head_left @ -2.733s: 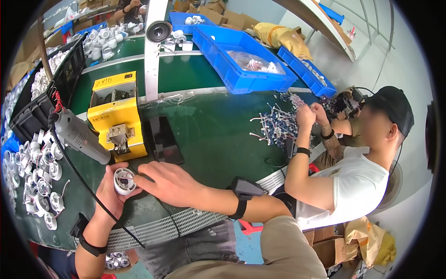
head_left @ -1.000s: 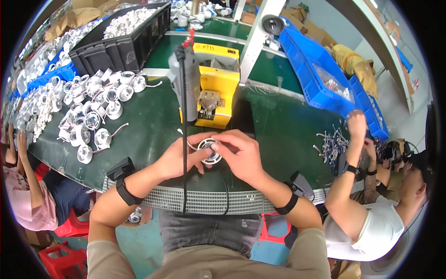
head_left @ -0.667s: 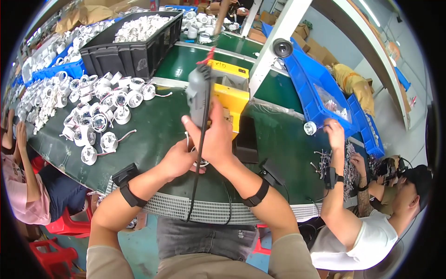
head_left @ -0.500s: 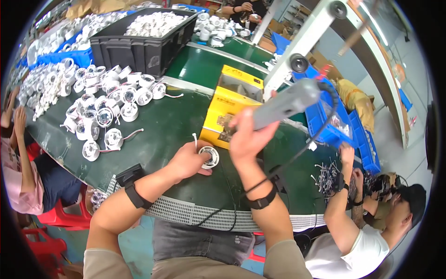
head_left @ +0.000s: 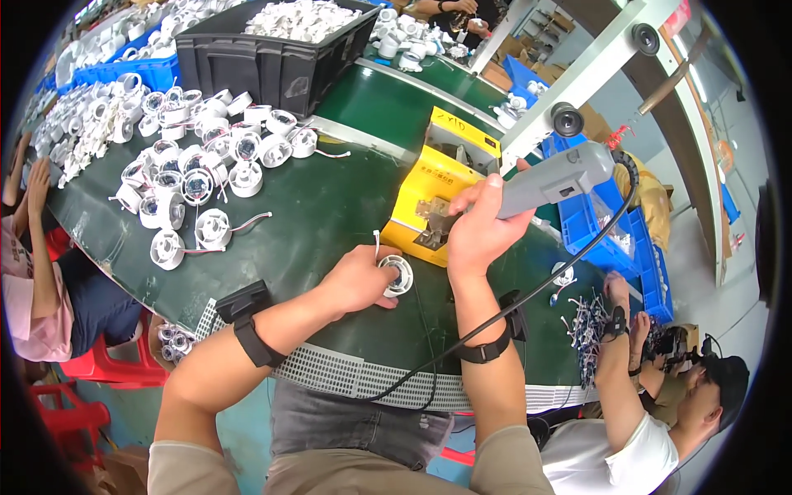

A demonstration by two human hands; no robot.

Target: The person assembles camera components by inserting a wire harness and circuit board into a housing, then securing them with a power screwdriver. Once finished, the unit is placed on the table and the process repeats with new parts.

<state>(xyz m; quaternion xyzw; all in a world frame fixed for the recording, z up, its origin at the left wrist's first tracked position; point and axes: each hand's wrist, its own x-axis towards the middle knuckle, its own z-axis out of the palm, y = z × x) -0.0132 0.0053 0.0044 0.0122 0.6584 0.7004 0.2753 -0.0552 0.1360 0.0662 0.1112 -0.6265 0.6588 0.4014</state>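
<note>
A grey corded electric screwdriver (head_left: 551, 183) lies in my right hand (head_left: 483, 227), fingers wrapped round its lower body. My hand hides the bit end, which points toward the metal fitting (head_left: 435, 221) on the front of a yellow box-like machine (head_left: 419, 194). Whether the bit touches the fitting, I cannot tell. Just in front of that machine, my left hand (head_left: 361, 279) grips a round white plastic housing (head_left: 406, 282) low over the green table. The housing has an open centre. A short white wire end stands up beside my left fingers.
Many white housings with wires (head_left: 198, 181) are piled at left, before a black crate (head_left: 247, 78). Blue bins (head_left: 590, 231) stand at right near a white post (head_left: 577, 78). The screwdriver's black cable (head_left: 528, 305) crosses my right forearm. A co-worker's hand (head_left: 615, 287) works beside loose wires.
The whole view has shifted, so the table things appear farther right. My right hand and the screwdriver have moved slightly right relative to the yellow machine. My left hand keeps hold of the housing.
</note>
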